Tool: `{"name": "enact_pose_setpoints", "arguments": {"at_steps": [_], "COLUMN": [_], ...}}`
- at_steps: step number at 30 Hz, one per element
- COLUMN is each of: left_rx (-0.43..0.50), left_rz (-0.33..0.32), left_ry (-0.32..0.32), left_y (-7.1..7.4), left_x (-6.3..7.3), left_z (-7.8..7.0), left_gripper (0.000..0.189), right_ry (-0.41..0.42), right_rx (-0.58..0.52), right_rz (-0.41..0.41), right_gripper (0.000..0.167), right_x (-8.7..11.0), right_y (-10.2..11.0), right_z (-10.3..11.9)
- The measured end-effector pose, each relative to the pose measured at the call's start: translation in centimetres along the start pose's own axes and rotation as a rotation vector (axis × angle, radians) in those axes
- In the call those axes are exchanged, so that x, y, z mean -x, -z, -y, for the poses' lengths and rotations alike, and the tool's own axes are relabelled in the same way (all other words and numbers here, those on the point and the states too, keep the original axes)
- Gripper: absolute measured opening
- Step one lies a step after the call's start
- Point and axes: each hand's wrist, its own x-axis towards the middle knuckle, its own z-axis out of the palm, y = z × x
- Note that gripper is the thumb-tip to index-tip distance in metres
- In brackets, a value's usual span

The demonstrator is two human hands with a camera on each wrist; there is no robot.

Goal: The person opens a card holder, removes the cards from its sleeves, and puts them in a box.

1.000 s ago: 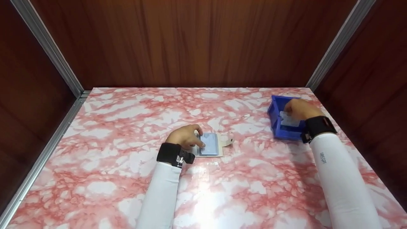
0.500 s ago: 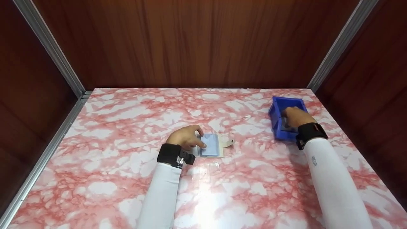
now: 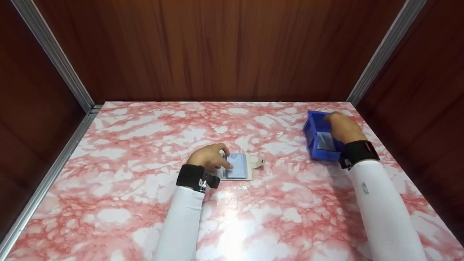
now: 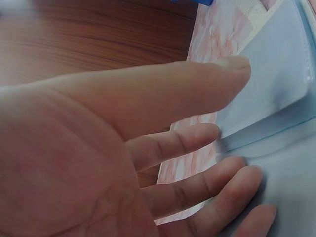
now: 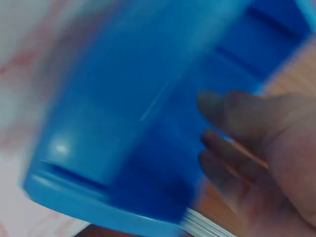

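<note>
On the table lies an opened card holder (image 3: 237, 166) with clear plastic sleeves, a cream cover and a strap tab at its right. My left hand (image 3: 208, 158) rests at its left side, fingers loosely bent and touching the sleeve page (image 4: 276, 69); the thumb stretches over the page. At the far right my right hand (image 3: 345, 127) is over a blue bin (image 3: 313, 139), fingertips slightly curled with nothing visible between them. A greyish flat card-like piece (image 3: 326, 141) lies inside the bin. The right wrist view is blurred, with the bin (image 5: 123, 98) filling much of it.
The red-and-white marbled table (image 3: 145, 174) spreads around the card holder. Dark wood panels (image 3: 224, 50) with metal edge rails (image 3: 54, 54) enclose the back and sides. The bin stands close to the table's right edge.
My right hand dipped lower into the bin, then rose toward its back right, leaving the greyish piece in plain sight inside. The left hand stays on the card holder.
</note>
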Motion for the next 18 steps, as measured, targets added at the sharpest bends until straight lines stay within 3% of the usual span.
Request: {"name": "enact_pose_setpoints", "arguments": {"at_steps": [5,7,9,11,13,16,18], "left_rx": [-0.012,-0.025,-0.034,-0.039,-0.041,-0.047,-0.054], "left_rz": [-0.005,-0.010,-0.011,-0.013,-0.013,-0.019,-0.022], "left_ry": [0.021,0.024,0.025,0.023,0.022,0.024,0.024], "left_y": [0.2,0.2,0.3,0.3,0.4,0.4,0.2], "left_x": [0.0,0.1,0.1,0.1,0.1,0.0,0.0], "left_z": [0.0,0.0,-0.1,-0.1,0.0,0.0,-0.1], "left_gripper": [0.053,0.052,0.051,0.050,0.048,0.045,0.042], "right_ry": [0.049,0.089,0.143,0.226,0.321,0.435,0.458], "right_rx": [-0.119,-0.186,-0.236,-0.278,-0.305,-0.335,-0.325], "right_rz": [-0.531,-0.673,-0.727,-0.712,-0.637,-0.430,-0.273], "right_gripper": [0.025,0.019,0.015,0.014,0.013,0.015,0.019], "right_x": [1.0,1.7,2.5,3.3,3.8,4.1,4.2], "right_y": [3.2,4.1,4.8,4.8,3.9,1.1,-1.2], "right_z": [3.4,5.6,8.0,10.2,12.3,15.1,16.7]}}
